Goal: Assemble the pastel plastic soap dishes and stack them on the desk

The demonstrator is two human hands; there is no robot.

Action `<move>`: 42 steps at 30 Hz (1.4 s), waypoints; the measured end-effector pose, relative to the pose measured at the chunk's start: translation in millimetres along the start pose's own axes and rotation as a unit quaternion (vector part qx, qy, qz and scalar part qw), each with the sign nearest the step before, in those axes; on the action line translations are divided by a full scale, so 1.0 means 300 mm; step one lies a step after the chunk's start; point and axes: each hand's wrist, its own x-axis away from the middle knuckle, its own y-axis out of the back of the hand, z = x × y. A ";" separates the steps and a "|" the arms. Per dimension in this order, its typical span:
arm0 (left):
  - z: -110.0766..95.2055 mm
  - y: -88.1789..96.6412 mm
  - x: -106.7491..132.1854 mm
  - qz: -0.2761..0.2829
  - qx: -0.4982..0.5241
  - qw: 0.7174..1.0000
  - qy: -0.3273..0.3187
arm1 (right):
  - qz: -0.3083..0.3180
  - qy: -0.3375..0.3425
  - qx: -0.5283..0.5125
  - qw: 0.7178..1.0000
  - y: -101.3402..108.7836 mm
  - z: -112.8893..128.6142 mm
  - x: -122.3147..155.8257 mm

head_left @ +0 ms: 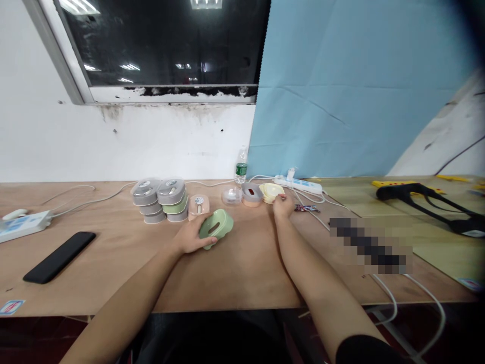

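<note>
Your left hand [192,235] holds a light green dish [223,221] at the centre of the frame, tilted, with its slotted face in view, the thumb along the lower edge and the fingers behind, wrapped firmly around one side. Right of centre, your right hand [284,206] reaches to a group of cream dishes [272,189], its fingers curled in close at their near edge; whether they pinch a dish or only touch it cannot be made out. Just left of the cream dishes sit a grey-and-peach dish [251,198] with a dark reddish slot and a clear container [231,196], while a peach box [199,203] stands behind your left hand. Left of centre, two stacks rise side by side: one of grey boxes [145,191], the other a mixed stack [174,203] with a green layer between grey ones. Against the wall at upper centre stands a clear bottle [241,169] with a green label, and to its right a white power strip [299,184] trails cables behind your right hand. A small patterned packet [307,208] lies just beside that hand, and a black slab [59,258] lies at lower left on the wooden table [242,278], while a black frame-like object [428,207] rests at far right
</note>
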 end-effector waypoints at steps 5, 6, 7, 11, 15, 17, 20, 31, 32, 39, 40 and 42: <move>0.000 0.000 0.001 0.002 0.007 1.000 0.005 | -0.035 0.005 0.057 0.998 0.011 0.014 0.004; 0.001 0.000 0.001 0.003 0.007 1.000 0.006 | -0.041 0.024 0.073 0.996 0.013 0.017 0.007; 0.001 0.000 0.001 0.002 0.007 1.000 0.007 | -0.043 0.042 0.091 0.994 0.015 0.019 0.011; -0.001 0.001 0.001 0.005 0.007 1.000 0.005 | 0.009 0.048 0.153 0.987 0.009 0.021 0.029; -0.004 0.002 0.000 0.007 0.007 1.000 0.008 | 0.077 0.047 0.163 0.982 -0.002 0.019 0.035; -0.004 0.002 -0.001 0.007 0.006 1.000 0.010 | 0.086 0.051 0.141 0.985 -0.004 0.019 0.034; -0.003 0.000 0.000 0.008 0.006 1.000 0.009 | 0.091 0.062 0.109 0.988 -0.003 0.022 0.032; 0.008 0.003 0.001 0.006 0.032 0.999 -0.006 | 0.103 0.074 0.111 0.986 -0.008 0.031 0.034; 0.010 0.003 0.002 0.005 0.041 0.999 -0.009 | 0.102 0.076 0.113 0.985 -0.007 0.034 0.038; 0.017 -0.001 0.002 -0.013 0.065 0.998 -0.022 | -0.003 0.124 0.130 0.984 0.014 0.108 0.087; 0.015 -0.002 0.002 -0.028 0.070 0.997 -0.027 | -0.008 0.150 0.123 0.981 0.018 0.127 0.096; 0.009 -0.003 0.002 -0.072 0.082 0.993 -0.035 | 0.004 0.217 0.102 0.971 0.022 0.167 0.123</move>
